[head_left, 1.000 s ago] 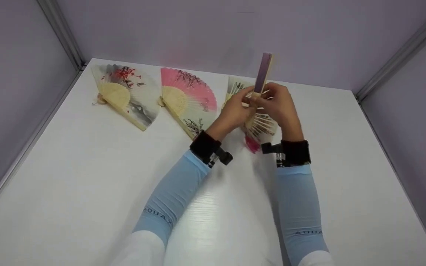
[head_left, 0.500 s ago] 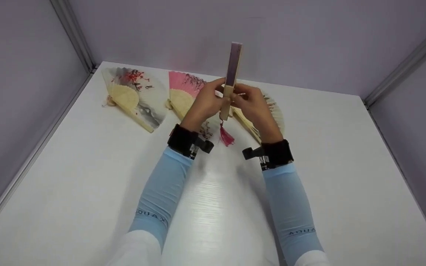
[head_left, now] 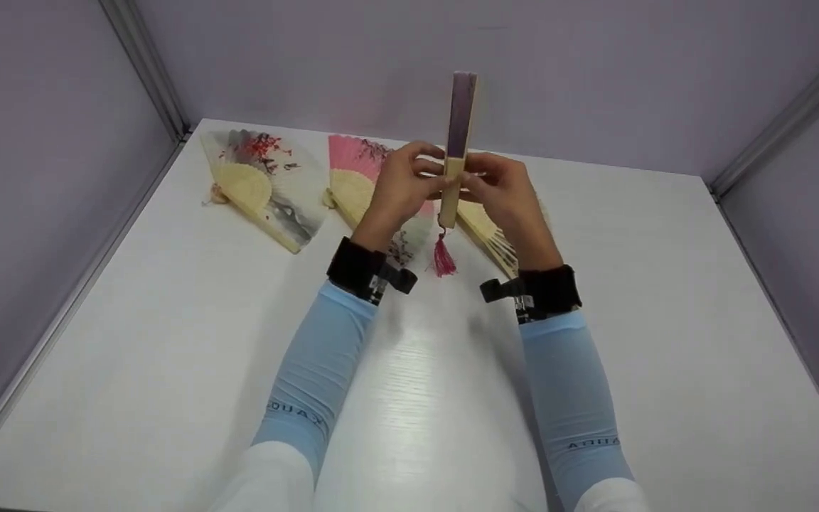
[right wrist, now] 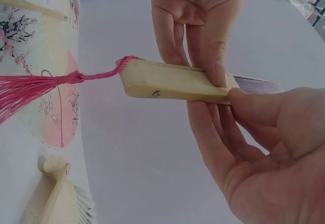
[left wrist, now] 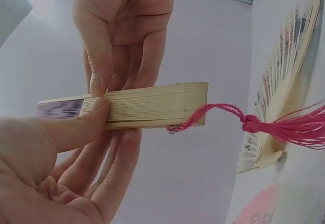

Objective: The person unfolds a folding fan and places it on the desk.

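A folded fan (head_left: pixel 461 135) with bamboo ribs and a purple leaf stands upright above the table, gripped at its lower half by both hands. My left hand (head_left: pixel 425 178) pinches it from the left, thumb on the near guard (left wrist: pixel 94 113). My right hand (head_left: pixel 479 181) pinches it from the right, thumb (right wrist: pixel 254 107) against the stick's edge. A red tassel (head_left: pixel 443 260) hangs free from the pivot end. The wrist views show the closed sticks (left wrist: pixel 152 105) (right wrist: pixel 172 82) lying between thumb and fingers of both hands.
Three open fans lie along the back of the white table (head_left: pixel 168 341): a grey-white one with red blossoms (head_left: pixel 267 181), a pink one (head_left: pixel 352 167), and a pale one (head_left: pixel 491 235) partly hidden under my right hand. Lilac walls close in the table's left, back and right.
The folded fan has swung from a rightward tilt to upright and moved left, then risen slightly. The tassel, earlier low near the table, now hangs free. Both hands keep their grip.
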